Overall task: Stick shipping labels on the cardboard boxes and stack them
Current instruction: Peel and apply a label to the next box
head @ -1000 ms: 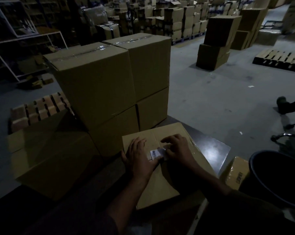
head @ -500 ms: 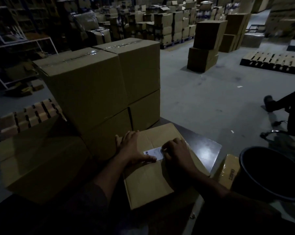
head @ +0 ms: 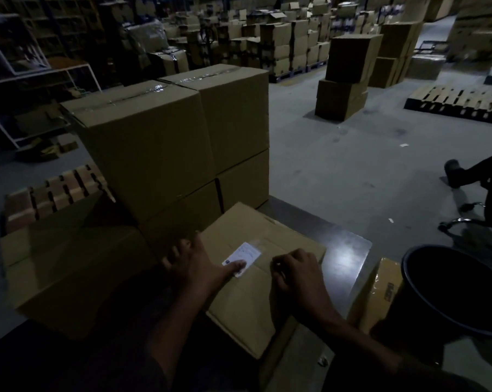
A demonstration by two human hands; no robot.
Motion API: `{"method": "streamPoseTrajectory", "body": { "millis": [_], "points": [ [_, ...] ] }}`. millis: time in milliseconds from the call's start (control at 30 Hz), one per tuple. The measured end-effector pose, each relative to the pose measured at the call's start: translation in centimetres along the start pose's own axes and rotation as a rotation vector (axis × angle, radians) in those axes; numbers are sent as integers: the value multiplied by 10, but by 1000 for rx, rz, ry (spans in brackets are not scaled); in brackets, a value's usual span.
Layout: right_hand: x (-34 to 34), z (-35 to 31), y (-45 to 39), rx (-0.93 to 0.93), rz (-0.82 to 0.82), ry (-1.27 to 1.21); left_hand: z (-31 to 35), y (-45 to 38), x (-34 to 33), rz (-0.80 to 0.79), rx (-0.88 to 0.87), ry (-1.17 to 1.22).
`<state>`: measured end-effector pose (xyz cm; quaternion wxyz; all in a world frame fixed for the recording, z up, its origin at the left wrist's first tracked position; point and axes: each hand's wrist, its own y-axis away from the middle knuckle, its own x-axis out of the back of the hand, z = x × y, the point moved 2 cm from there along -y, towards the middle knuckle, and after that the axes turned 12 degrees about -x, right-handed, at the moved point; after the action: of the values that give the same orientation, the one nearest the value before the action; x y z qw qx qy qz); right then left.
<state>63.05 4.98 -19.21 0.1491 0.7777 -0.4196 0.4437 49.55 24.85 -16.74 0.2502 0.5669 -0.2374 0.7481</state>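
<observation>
Pressing white label [head: 243, 257] onto box [head: 267, 295] with flat left hand [head: 195, 265], print unreadable, right hand [head: 297, 271] curled, empty.

White label [head: 243, 257] flat atop brown cardboard box [head: 267, 292].

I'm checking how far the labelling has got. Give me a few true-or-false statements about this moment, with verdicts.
1. The white shipping label lies on the flat brown cardboard box. True.
2. The left hand's thumb presses the label. True.
3. The right hand covers the label. False: it rests on the box beside it.
4. The dark round bin sits left of the box. False: it is on the right.
</observation>
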Motion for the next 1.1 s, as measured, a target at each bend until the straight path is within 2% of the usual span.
{"method": "streamPoseTrajectory", "body": {
  "millis": [67, 233, 467, 1100],
  "points": [
    [-3, -8, 2, 43, 14, 82, -5, 18, 1, 19, 66, -26],
    [-3, -25, -15, 77, -14, 161, -12, 35, 3, 24, 90, -56],
    [-14, -47, -33, 122, -87, 133, -14, 34, -8, 107, -12, -8],
    [-14, -46, -44, 119, -157, 79, -15, 32, -11, 134, -11, 4]
  ]
}}
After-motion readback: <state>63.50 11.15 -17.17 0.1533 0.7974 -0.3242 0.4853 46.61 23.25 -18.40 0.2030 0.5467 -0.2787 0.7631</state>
